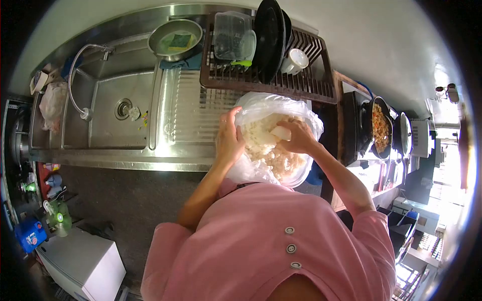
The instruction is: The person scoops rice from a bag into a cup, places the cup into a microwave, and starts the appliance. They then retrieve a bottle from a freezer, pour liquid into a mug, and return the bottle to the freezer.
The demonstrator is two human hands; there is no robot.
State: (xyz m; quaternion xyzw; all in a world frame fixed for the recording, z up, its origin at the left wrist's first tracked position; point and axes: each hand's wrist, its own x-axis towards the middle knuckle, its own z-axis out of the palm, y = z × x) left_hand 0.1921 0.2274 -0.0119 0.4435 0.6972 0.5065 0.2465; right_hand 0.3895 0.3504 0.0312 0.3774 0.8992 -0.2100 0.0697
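Observation:
A clear plastic bag [311, 118] stands open at the counter's right end, against my body. Cooked rice [261, 133] fills much of it, loose and in clumps. My left hand [230, 138] grips the bag's left rim, with the thumb on the inner side. Inside the bag, my right hand [297, 136] holds a small white scoop [281, 133] against the rice. The fingers are wrapped round the scoop, and its lower part is hidden.
Behind the bag stands a brown dish rack [221, 83] with black plates, a plastic container and a white mug. To the left are a metal bowl [175, 57] and a steel sink [108, 100]. A pan of food [380, 128] sits on the right.

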